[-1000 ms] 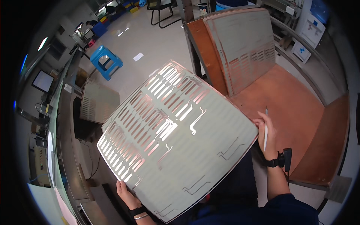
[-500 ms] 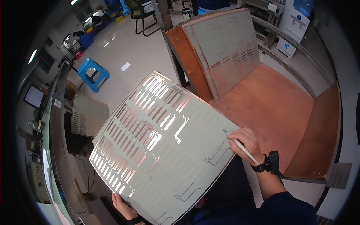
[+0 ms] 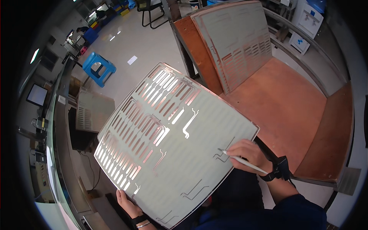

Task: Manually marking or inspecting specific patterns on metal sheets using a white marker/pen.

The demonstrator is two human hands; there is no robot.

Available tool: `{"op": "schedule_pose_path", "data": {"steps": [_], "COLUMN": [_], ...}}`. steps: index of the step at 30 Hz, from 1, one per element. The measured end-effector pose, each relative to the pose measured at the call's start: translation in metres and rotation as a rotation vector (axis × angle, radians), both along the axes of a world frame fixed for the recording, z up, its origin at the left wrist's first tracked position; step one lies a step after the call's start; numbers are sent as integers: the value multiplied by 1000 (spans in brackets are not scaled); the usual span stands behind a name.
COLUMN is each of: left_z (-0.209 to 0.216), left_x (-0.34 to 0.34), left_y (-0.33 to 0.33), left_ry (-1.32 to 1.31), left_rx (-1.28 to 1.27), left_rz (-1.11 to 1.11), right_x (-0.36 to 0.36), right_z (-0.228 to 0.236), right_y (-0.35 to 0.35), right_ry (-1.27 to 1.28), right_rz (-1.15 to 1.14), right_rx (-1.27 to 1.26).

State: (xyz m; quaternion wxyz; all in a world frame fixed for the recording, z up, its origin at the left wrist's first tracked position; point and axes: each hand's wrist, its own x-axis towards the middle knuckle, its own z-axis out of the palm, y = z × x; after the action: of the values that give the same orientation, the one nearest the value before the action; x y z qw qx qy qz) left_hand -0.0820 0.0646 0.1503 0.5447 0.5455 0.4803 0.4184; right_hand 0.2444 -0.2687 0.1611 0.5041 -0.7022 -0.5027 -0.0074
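Note:
A large, thin circuit-board panel (image 3: pixel 191 157), pale grey-green with shiny copper traces, lies tilted in front of me. My left hand (image 3: pixel 128 205) grips its lower left edge, thumb on top and the other fingers hidden underneath. Over the panel's right part, my right hand (image 3: pixel 248 156) is closed around a slim white pen-shaped tool (image 3: pixel 253 166) with a narrow dark tip. That tip is at the dark angled lines near the right edge; whether it touches the surface I cannot tell.
Similar panels (image 3: pixel 245 42) lean upright on an orange-brown stand (image 3: pixel 283 111) at the right. Another panel (image 3: pixel 96 111) stands at the left beside a long bench. A blue stool (image 3: pixel 99 69) and a black chair (image 3: pixel 150 11) are farther off, with a water dispenser (image 3: pixel 306 23) at the far right.
My right hand has moved down and left over the panel, bringing the tool's tip to the angled lines. The left hand keeps its grip on the edge. The whole view has shifted slightly.

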Motion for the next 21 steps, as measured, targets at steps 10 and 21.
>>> {"op": "schedule_pose_path", "data": {"steps": [10, 21], "left_z": [0, 0], "left_x": [-2, -1], "left_y": [1, 1], "left_ry": [17, 17], "left_rx": [-6, 1], "left_rz": [4, 6], "right_x": [-4, -3], "right_z": [-8, -11], "right_y": [0, 2], "right_ry": [17, 17], "right_rz": [31, 35], "right_rx": [-7, 10]}}
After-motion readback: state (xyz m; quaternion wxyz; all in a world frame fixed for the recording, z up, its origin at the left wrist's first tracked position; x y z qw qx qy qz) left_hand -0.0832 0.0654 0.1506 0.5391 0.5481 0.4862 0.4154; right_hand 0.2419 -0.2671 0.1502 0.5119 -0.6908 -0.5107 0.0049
